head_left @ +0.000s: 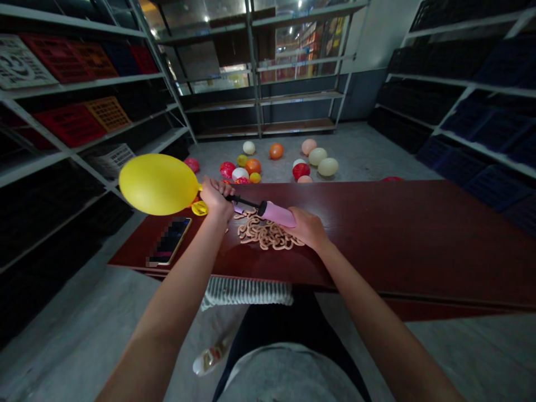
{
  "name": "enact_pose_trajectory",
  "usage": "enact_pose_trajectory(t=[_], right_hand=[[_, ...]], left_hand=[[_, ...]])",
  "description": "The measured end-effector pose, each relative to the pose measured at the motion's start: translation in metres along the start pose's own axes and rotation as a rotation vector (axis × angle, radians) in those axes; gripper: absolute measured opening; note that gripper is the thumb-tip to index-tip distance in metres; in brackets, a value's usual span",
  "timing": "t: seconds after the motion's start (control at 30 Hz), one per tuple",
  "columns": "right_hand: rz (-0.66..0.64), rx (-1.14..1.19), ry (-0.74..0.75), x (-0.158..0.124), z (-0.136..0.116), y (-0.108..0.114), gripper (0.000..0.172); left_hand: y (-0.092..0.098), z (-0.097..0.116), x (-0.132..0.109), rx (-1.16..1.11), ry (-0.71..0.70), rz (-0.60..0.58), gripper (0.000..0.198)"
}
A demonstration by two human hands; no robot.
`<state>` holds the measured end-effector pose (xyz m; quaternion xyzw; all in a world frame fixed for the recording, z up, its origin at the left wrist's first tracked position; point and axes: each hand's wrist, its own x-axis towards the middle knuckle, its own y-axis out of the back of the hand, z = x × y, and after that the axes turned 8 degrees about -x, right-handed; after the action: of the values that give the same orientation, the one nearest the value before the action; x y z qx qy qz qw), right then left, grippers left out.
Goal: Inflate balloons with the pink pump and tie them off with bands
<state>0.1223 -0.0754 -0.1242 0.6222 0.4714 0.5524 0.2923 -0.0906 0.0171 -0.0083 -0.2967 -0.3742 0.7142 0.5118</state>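
Note:
A yellow balloon (pixel 159 184), swollen with air, points left from my left hand (pixel 216 198). That hand is closed round the balloon's neck and the black nozzle end of a hand pump. My right hand (pixel 309 228) grips the pink barrel of the balloon pump (pixel 276 214), whose black rod shows between barrel and nozzle end. Under the pump lies a heap of tan, curved, ring-like pieces (pixel 268 233) on the dark red table (pixel 377 234). Just left of my left hand rests a limp yellow balloon (pixel 200 208).
A phone (pixel 171 240) lies at the table's left. Beyond the table, inflated balloons such as an orange one (pixel 253 166) and a cream one (pixel 328 167) rest on the floor. Metal shelves (pixel 259 100) stand behind, and crates (pixel 71 123) fill the left racks.

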Motion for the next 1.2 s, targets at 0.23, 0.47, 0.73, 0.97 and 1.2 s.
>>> enact_pose_trajectory(t=[0.23,0.47,0.73,0.97,1.2], right_hand=[[-0.031,0.139,0.003,-0.001,-0.001,0.001,0.044],[0.030,0.401,-0.116,0.002,0.011,-0.001,0.040],[0.103,0.578,-0.338,0.007,0.027,-0.008,0.039],[0.075,0.561,-0.470,0.011,0.025,-0.003,0.038],[0.033,0.330,-0.365,0.010,0.025,-0.003,0.039]], left_hand=[[-0.033,0.067,-0.014,0.024,-0.113,-0.190,0.051],[-0.092,0.041,-0.038,0.105,-0.188,-0.398,0.055],[-0.136,-0.049,-0.046,0.182,-0.178,-0.554,0.061],[-0.107,-0.124,-0.046,0.245,0.035,-0.497,0.062],[-0.070,-0.109,-0.018,0.179,0.105,-0.266,0.054]])
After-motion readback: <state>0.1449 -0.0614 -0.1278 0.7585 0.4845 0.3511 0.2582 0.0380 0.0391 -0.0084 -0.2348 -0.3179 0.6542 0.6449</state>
